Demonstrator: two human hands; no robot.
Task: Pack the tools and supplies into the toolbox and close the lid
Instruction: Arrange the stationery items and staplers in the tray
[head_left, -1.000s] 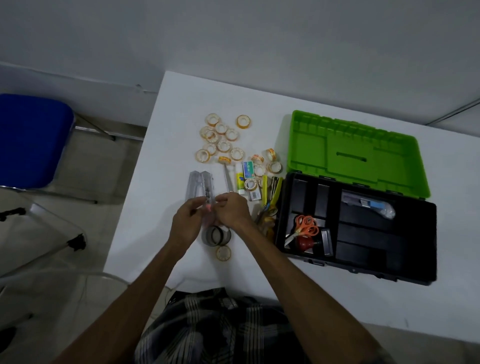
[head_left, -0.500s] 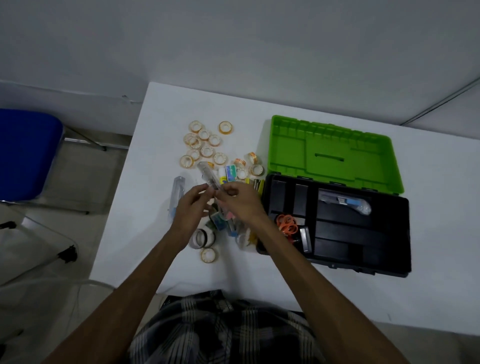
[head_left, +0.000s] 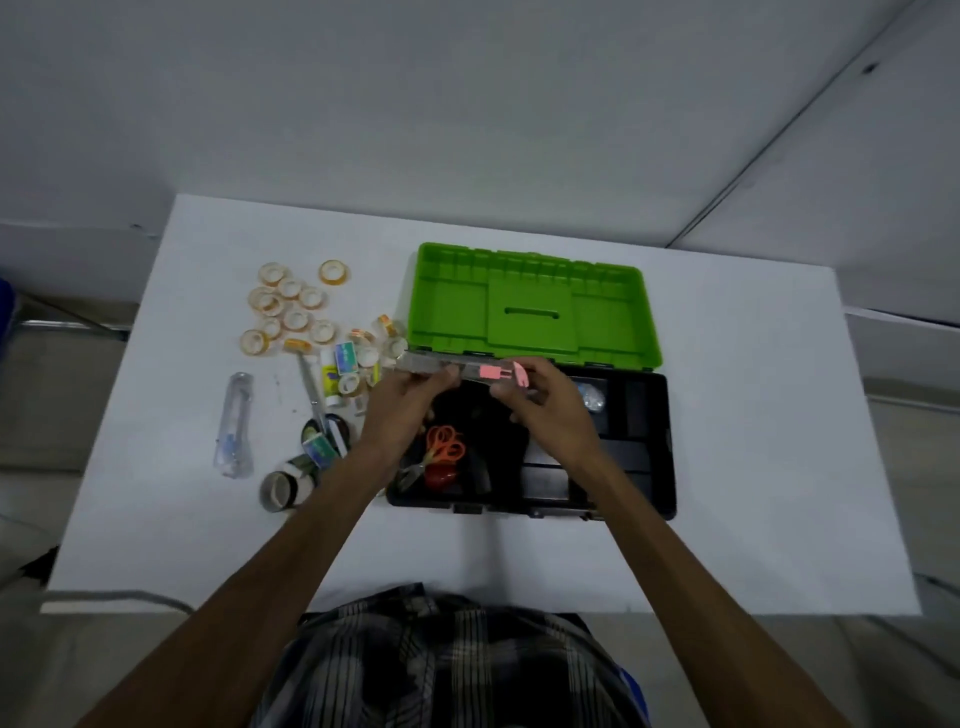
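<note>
Both my hands hold a clear cutter over the open toolbox.

From the left of the white desk (head_left: 753, 415): a second clear cutter (head_left: 235, 423) lies alone, then loose small tape rolls (head_left: 291, 312), and nearer me bigger tape rolls (head_left: 283, 486) amid clutter too jumbled to sort out. My left hand (head_left: 402, 410) pinches the left end of the held cutter (head_left: 457, 370), fingers curled; my right hand (head_left: 550, 405) takes the pink-tipped end in a closed grip. Under them the black toolbox (head_left: 649, 467) sits with its green lid (head_left: 530, 306) laid back; orange scissors (head_left: 441, 452) lie inside, partly hidden by my left wrist. A wrapped item behind my right hand is mostly covered.
</note>
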